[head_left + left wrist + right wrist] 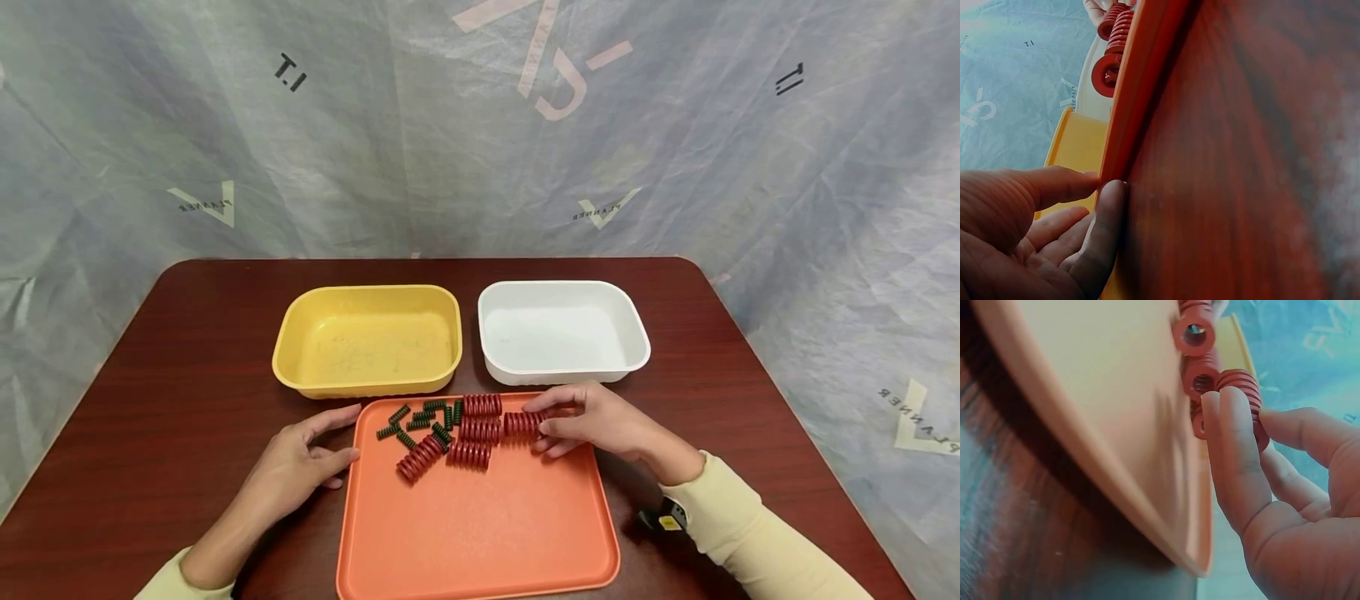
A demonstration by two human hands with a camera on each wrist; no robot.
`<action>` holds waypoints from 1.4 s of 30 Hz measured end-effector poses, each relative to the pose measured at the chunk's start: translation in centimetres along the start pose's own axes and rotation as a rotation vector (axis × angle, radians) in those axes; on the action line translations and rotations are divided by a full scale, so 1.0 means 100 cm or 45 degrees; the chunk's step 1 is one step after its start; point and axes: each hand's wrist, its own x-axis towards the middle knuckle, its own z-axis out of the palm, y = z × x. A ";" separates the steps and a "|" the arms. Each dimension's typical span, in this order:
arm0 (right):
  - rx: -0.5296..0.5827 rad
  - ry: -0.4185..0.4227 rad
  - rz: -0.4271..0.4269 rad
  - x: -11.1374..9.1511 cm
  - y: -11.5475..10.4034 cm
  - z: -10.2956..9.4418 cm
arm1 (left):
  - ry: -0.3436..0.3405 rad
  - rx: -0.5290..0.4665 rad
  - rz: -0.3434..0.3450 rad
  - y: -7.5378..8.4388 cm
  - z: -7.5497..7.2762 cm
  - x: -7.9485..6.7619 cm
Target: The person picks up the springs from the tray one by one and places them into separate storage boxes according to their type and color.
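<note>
Pinches the rightmost red spring (519,423) between thumb and fingers of the right hand (600,419), right of centre in the head frame, at the orange tray's (480,533) upper right. Runs lengthwise left to right, away from the relaxed, part-spread left hand (288,458) touching the tray's upper-left edge. Looks stout, hollow, closely ridged.

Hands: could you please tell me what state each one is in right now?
Left hand: open, touching the side of the orange tray.
Right hand: closed, holding a red spring.
</note>
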 end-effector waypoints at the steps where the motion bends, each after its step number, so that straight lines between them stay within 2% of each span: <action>1: 0.003 -0.004 -0.001 -0.001 -0.002 0.000 | 0.001 0.002 -0.004 0.000 0.000 0.000; 8: -0.006 -0.029 -0.024 -0.007 -0.015 -0.005 | 0.000 -0.007 -0.006 0.000 0.001 0.000; 13: -0.032 -0.067 -0.057 -0.009 -0.026 -0.009 | -0.005 -0.067 0.043 -0.001 0.001 0.000; 18: -0.038 -0.086 -0.075 -0.010 -0.036 -0.012 | -0.018 -0.115 0.045 -0.002 0.003 -0.001; 30: -0.075 -0.047 -0.066 -0.007 -0.059 -0.030 | -0.027 -0.174 0.035 0.000 0.004 -0.002; 42: -0.162 0.030 -0.016 0.004 -0.102 -0.045 | -0.042 -0.222 0.036 0.000 0.005 -0.003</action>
